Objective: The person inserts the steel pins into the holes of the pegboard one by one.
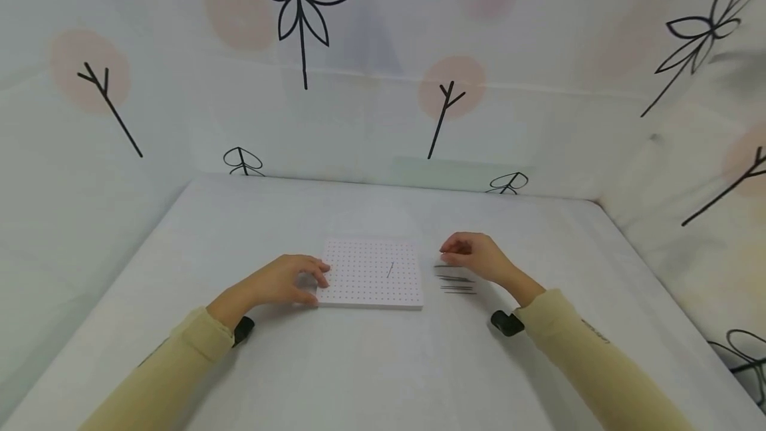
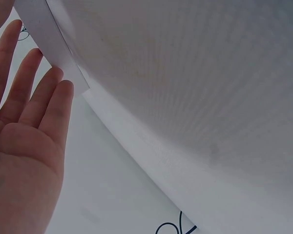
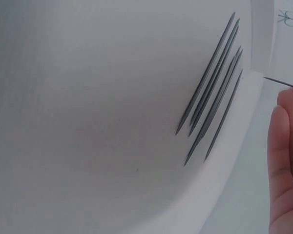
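A white board with a grid of small holes (image 1: 359, 278) lies flat on the white table. One thin dark needle (image 1: 390, 270) stands tilted in it, right of its middle. My left hand (image 1: 287, 279) rests at the board's left edge; its fingers are stretched out along the side in the left wrist view. Just right of the board, my right hand (image 1: 479, 257) pinches a dark needle (image 3: 278, 82), whose pointed tip sticks out past the fingertips. Below that hand, several dark needles (image 3: 212, 92), pointed at both ends, lie side by side on the table.
The white-covered table (image 1: 359, 371) reaches back to a cloth wall (image 1: 359, 118) printed with flowers and twigs. Cloth also hangs at the left and right sides. A dark wrist camera (image 1: 507, 323) sits under the right sleeve, another (image 1: 243, 330) under the left.
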